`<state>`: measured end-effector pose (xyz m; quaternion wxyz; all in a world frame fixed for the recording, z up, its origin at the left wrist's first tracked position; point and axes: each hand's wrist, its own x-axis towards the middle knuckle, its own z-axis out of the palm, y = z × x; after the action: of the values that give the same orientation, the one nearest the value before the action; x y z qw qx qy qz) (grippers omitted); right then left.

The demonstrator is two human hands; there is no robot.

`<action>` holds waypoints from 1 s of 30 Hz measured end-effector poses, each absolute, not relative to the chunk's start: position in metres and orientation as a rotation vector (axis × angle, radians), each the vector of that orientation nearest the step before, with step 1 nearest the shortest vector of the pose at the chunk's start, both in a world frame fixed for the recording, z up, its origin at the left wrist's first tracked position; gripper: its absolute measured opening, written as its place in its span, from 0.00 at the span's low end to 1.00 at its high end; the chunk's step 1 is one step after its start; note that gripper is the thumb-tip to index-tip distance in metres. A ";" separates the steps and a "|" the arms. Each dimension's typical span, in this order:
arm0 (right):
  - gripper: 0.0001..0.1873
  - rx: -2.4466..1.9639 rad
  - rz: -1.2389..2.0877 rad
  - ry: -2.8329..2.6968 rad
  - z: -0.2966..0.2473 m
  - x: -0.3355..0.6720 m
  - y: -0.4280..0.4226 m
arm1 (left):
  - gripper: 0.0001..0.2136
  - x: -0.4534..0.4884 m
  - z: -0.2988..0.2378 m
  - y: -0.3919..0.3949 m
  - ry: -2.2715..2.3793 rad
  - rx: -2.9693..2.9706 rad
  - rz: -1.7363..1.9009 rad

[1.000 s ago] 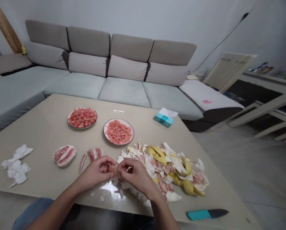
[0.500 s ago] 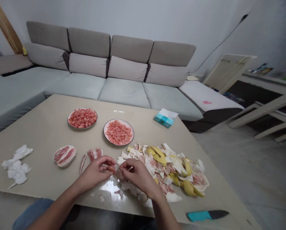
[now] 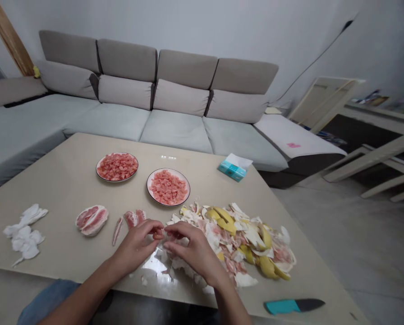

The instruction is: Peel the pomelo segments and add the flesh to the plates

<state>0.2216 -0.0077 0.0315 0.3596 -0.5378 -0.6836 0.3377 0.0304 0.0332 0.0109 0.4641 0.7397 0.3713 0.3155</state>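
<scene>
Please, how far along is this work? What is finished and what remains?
Done: the left plate and right plate hold picked pomelo flesh, beside a peel heap. In hand: the left hand and right hand hold a small piece. Remaining: unpicked segments.

Nothing legible. Teal tissue box (image 3: 229, 169) at far edge of table (image 3: 63, 198) has print, too small to read; pink mark (image 3: 293, 145) on white sofa cover (image 3: 290, 133) unreadable too.

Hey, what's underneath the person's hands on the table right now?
Below the right hand lie white pith scraps on the glossy table, which shines below the left hand. Whatever lies directly beneath the palms is covered by them and cannot be seen.
</scene>
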 end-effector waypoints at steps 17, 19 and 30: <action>0.20 -1.259 1.480 -1.150 0.018 0.213 -0.004 | 0.13 0.030 0.013 0.035 0.812 1.271 0.682; 0.21 -1.221 1.574 -1.078 0.015 0.214 -0.003 | 0.14 0.029 0.015 0.036 0.823 1.269 0.663; 0.17 -1.090 1.696 -0.864 0.015 0.214 0.001 | 0.13 0.023 0.020 0.033 0.731 1.031 0.620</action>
<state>0.2140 0.0015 0.0154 0.4565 -0.4423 -0.3506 0.6878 0.0230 0.0331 0.0196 0.7622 0.4742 0.3361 0.2851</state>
